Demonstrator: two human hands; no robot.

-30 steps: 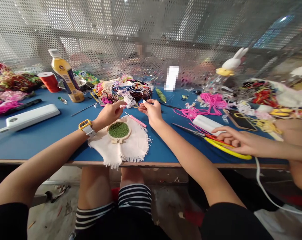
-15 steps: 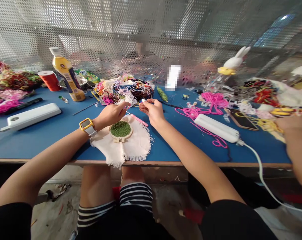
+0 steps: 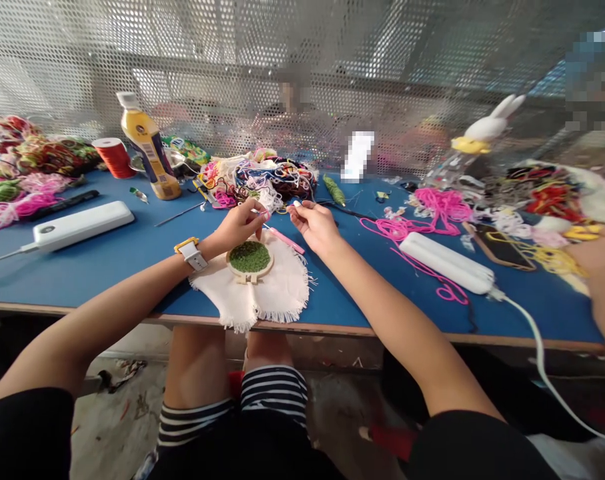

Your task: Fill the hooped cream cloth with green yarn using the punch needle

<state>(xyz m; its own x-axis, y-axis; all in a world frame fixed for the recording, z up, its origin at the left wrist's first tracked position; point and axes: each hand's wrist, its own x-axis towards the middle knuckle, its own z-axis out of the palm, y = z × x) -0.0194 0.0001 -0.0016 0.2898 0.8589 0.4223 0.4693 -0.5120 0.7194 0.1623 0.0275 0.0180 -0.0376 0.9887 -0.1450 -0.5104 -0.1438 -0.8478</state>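
My left hand (image 3: 243, 225), with a watch (image 3: 191, 255) on its wrist, is closed in a pinch above the far edge of a round wooden embroidery hoop (image 3: 271, 268). Across from it, my right hand (image 3: 316, 227) has thumb and fingers pressed together. What either pinch holds is too small to make out. Dark green looped stitching (image 3: 249, 259) fills the hoop, which lies on white fringed cloth (image 3: 282, 293). A slim pink-handled tool (image 3: 287, 240) with a thin metal shaft rests between the hands, partly over the cloth.
Behind my hands lies a tangled yarn heap (image 3: 262, 175), with a green yarn bundle (image 3: 335, 189) beside it. A yellow bottle (image 3: 152, 153) and red thread spool (image 3: 113, 158) stand left. White power banks (image 3: 447, 263) and pink yarn (image 3: 439, 210) lie about. Another person's arm (image 3: 602, 273) reaches in right.
The view has shifted, so the table's things sit further right. My left hand has turned a little and its fingers have curled inward. My right hand stays pinched beside it.
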